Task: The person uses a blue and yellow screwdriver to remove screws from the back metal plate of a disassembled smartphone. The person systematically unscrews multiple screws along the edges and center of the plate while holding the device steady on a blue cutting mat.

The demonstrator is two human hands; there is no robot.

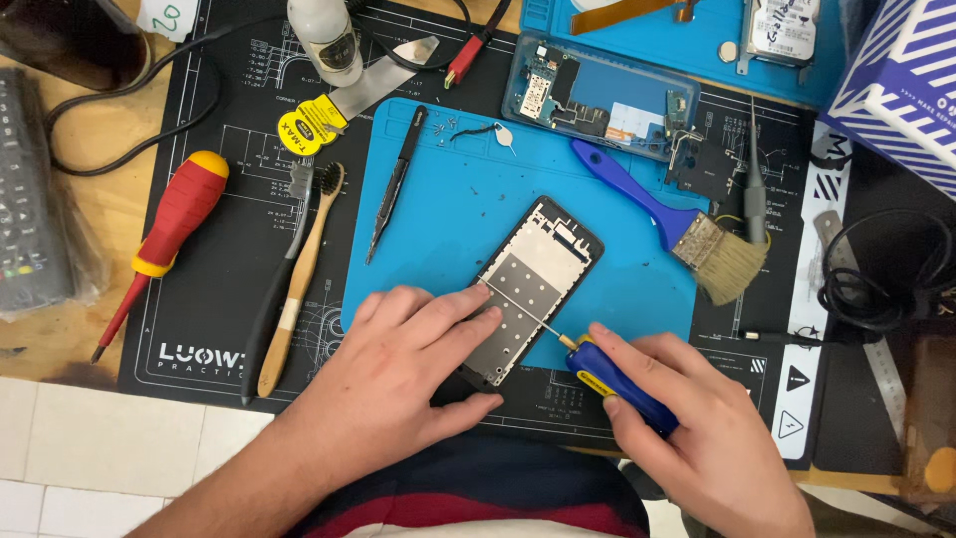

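An opened phone frame (543, 274) with a grey metal plate lies tilted on the blue silicone mat (448, 199). My left hand (413, 354) rests on its lower end, fingers pressing the frame down. In my right hand (687, 428) is a small blue-handled screwdriver (607, 379). Its thin shaft reaches up-left, with the tip touching the frame's left edge near the middle.
Black tweezers (395, 184) lie on the blue mat's left part, and a blue-handled paintbrush (677, 224) on its right. Another opened phone body (597, 100) sits behind. On the black mat lie a red screwdriver (164, 234), a bamboo toothbrush (299, 279) and a yellow tape roll (311, 125). A boxed item (901, 85) stands at the far right.
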